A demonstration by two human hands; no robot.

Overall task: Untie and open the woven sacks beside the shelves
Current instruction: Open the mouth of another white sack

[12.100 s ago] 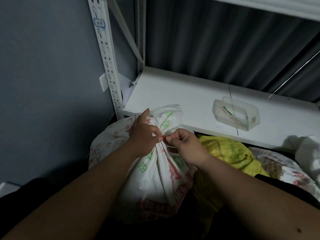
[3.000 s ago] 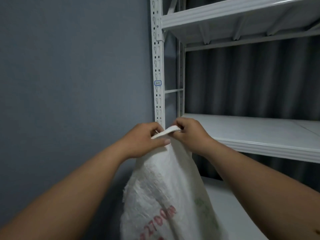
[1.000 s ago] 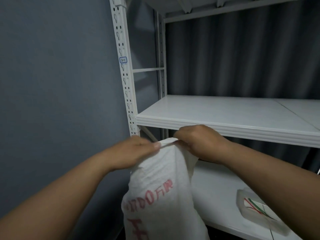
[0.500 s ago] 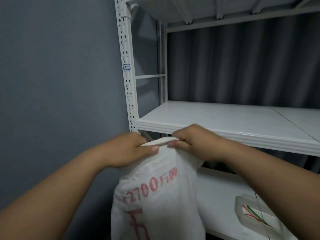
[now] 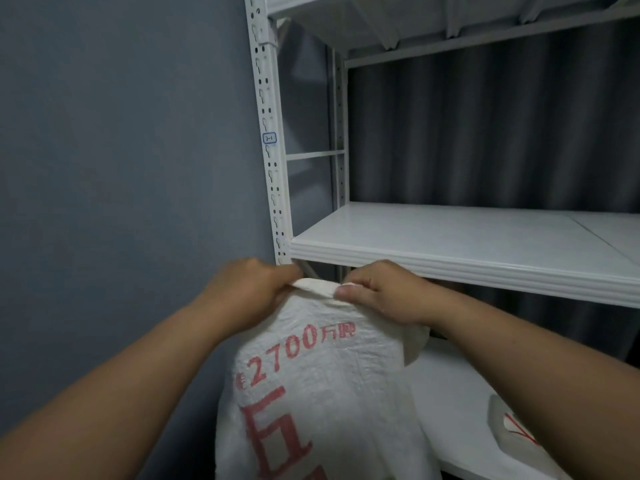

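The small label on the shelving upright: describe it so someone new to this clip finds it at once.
Start at the white shelving unit against the grey wall. Follow its front left perforated post upward from the two hands holding the sack. The label is a small white tag outlined in blue, the only coloured mark among the slots.

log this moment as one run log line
left hand: grips sack top edge | right hand: grips sack top edge | sack: held up beside shelf, mouth not spread

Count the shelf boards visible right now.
3: top board seen from below, middle board behind both hands, lower board right of the woven sack. Others may sit out of frame.
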